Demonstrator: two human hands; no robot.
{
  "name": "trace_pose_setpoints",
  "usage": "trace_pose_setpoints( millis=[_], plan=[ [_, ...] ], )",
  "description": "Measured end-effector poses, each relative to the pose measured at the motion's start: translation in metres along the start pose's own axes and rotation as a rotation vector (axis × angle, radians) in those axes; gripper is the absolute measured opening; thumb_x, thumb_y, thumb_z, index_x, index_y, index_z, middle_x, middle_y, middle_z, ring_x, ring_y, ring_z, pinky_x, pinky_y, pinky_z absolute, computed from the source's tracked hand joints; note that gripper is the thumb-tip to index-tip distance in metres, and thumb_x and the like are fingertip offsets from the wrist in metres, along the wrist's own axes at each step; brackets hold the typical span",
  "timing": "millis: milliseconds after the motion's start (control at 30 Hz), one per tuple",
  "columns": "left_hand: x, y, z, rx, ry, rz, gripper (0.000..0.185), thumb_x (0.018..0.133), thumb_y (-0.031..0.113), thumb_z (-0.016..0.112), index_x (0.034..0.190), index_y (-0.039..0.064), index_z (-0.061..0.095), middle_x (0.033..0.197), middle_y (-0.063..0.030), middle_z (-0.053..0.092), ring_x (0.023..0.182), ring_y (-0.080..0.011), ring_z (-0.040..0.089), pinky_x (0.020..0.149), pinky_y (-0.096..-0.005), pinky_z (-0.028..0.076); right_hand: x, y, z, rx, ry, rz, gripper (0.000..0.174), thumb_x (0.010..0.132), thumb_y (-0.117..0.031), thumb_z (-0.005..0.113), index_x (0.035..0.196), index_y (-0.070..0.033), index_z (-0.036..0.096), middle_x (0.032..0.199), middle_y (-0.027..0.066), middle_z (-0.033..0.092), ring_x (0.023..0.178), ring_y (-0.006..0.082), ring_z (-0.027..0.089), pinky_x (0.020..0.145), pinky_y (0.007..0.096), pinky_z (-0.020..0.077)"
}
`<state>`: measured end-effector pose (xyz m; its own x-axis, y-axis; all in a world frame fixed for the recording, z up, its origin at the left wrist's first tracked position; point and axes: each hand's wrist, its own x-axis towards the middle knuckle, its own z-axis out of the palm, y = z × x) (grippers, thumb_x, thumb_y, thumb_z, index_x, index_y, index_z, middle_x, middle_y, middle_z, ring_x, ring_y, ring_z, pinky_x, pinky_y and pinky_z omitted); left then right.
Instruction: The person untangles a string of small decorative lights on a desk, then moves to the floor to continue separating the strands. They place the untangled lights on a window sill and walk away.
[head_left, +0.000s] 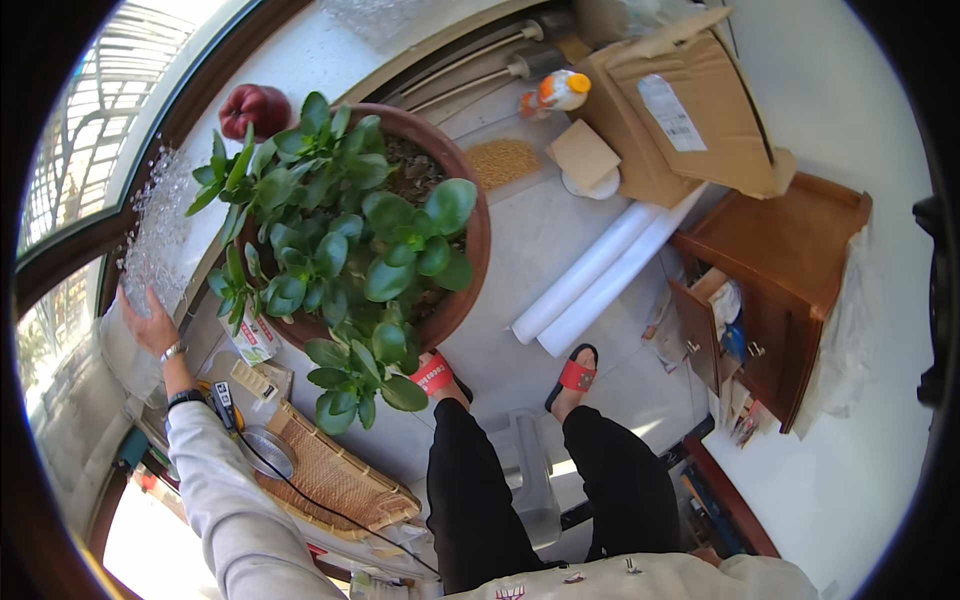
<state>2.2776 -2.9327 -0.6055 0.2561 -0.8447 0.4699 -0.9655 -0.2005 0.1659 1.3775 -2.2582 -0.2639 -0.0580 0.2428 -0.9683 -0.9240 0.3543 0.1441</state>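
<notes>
My left hand (148, 324) reaches out to the windowsill at the left, fingers spread. Its fingertips are at the lower end of a heap of clear beaded strands (161, 225), beside the window frame; contact is hard to make out. A watch with a metal band circles that wrist. Of my right hand (705, 556), only a sliver of skin shows beside my shirt at the bottom, so its fingers are hidden. Between the sill and my feet stands a broad terracotta-coloured pot (480, 247) with a leafy succulent plant (322, 247). A dark red, lobed object (255, 112) rests behind it on the sill.
Two white rolls (600, 277) lie on the floor near a cardboard box (675, 112). An orange-capped bottle (559, 91) stands by spread grain (502, 161). At right is a wooden cabinet (780, 247), one door ajar. A woven bamboo tray (337, 465) and round sieve (268, 451) lie lower left.
</notes>
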Motion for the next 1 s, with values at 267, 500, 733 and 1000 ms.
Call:
trace_pose_setpoints(
  millis=[267, 500, 733, 1000],
  plan=[
    [-0.055, 0.107, -0.186, -0.695, -0.361, -0.617, 0.022, 0.094, 0.009, 0.053, 0.114, 0.000, 0.057, 0.099, -0.0088, 0.066, 0.086, -0.0141, 0.062, 0.078, -0.0251, 0.050, -0.023, 0.007, 0.047, 0.472, -0.192, 0.074, 0.026, 0.086, -0.026, 0.048, 0.078, -0.007, 0.064, 0.073, 0.0053, 0.067, 0.064, 0.0179, 0.065, 0.049, 0.0361, 0.0493],
    [-0.122, 0.301, -0.360, -0.959, -1.423, -0.541, 0.026, 0.087, 0.001, 0.061, 0.113, 0.001, 0.058, 0.096, -0.0039, 0.064, 0.087, -0.0108, 0.059, 0.078, -0.0250, 0.049, -0.051, -0.048, 0.066, 0.973, 0.385, 0.160, 0.027, 0.091, -0.026, 0.051, 0.079, -0.004, 0.063, 0.071, 0.0087, 0.067, 0.058, 0.0181, 0.064, 0.050, 0.0311, 0.0514],
    [-0.132, 0.369, -0.455, -0.788, -1.908, 0.023, 0.029, 0.087, 0.009, 0.063, 0.115, 0.003, 0.059, 0.095, -0.0080, 0.067, 0.082, -0.0143, 0.064, 0.074, -0.0272, 0.052, -0.094, -0.154, 0.156, 1.563, 0.364, 0.182, 0.026, 0.091, -0.027, 0.055, 0.095, -0.003, 0.064, 0.075, 0.0081, 0.068, 0.063, 0.0171, 0.066, 0.055, 0.0316, 0.0545],
    [-0.122, 0.470, -0.493, -0.279, -1.686, 0.801, 0.028, 0.080, 0.021, 0.068, 0.104, 0.007, 0.065, 0.086, -0.0111, 0.070, 0.078, -0.0212, 0.068, 0.071, -0.0321, 0.053, -0.044, -0.178, 0.290, 1.904, 0.156, 0.098, 0.030, 0.090, -0.031, 0.052, 0.096, -0.004, 0.064, 0.083, 0.0073, 0.068, 0.070, 0.0181, 0.068, 0.060, 0.0326, 0.0548]
  ],
)
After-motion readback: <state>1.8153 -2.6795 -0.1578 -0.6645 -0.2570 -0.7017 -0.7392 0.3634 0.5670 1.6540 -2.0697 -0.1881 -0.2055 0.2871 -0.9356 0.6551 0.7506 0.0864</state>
